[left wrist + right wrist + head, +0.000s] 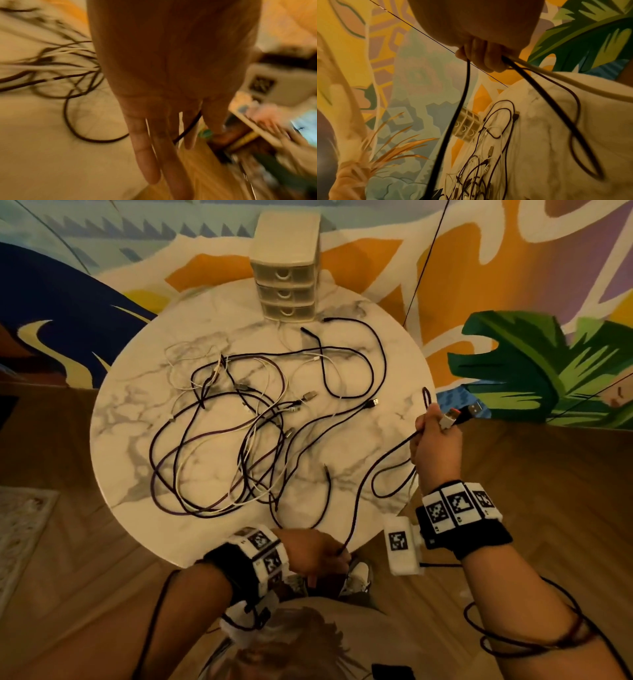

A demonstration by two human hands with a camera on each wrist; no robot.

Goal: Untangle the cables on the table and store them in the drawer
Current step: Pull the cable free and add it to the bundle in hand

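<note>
A tangle of black, purple and white cables (239, 433) lies spread over the round marble table (144, 481). My right hand (433, 436) is raised at the table's right edge. It grips loops of a black cable (376, 463) and a white cable (573, 83), with USB plugs (450, 417) sticking out of the fist (481, 58). That black cable runs down to my left hand (318, 553) at the near edge, which pinches it; it passes between the fingers (163, 121). The cream three-drawer chest (286, 292) stands at the far edge with its drawers closed.
Wood floor (548, 491) surrounds the table, and a colourful mural fills the far side. Loose black cable ends (342, 350) lie just in front of the chest. A thin dark line (424, 265) hangs to the right of the chest. My shoe (359, 577) shows below the near edge.
</note>
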